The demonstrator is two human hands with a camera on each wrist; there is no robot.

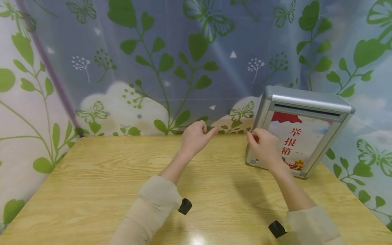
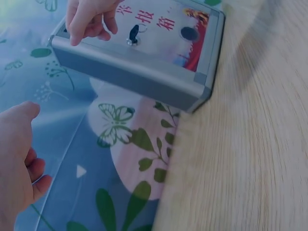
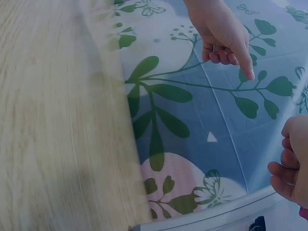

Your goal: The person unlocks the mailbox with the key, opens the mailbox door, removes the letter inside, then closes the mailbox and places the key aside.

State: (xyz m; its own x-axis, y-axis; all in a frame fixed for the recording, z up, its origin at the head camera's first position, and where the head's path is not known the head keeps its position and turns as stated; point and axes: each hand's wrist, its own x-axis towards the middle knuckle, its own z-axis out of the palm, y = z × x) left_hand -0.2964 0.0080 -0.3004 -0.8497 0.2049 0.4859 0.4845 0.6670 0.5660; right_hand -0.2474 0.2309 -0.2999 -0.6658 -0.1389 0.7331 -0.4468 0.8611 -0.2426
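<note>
A silver metal box with a slot near its top (image 1: 306, 102) leans back on the right of the table; its front panel carries red characters. In the left wrist view a key (image 2: 134, 33) with a ring sits in the box's front. My left hand (image 1: 196, 136) hovers left of the box, thumb stretched out, fingers loosely curled, holding nothing. My right hand (image 1: 265, 148) is in front of the box's left side, its fingers bent loosely with nothing visible in them. Whether it touches the box cannot be told.
The wood-grain table (image 1: 122, 190) reaches back to a curtain (image 1: 183, 85) printed with green leaves and butterflies, which also hangs at both sides. A small black piece (image 1: 185, 206) is at the left cuff, another black piece (image 1: 277, 229) at the right cuff.
</note>
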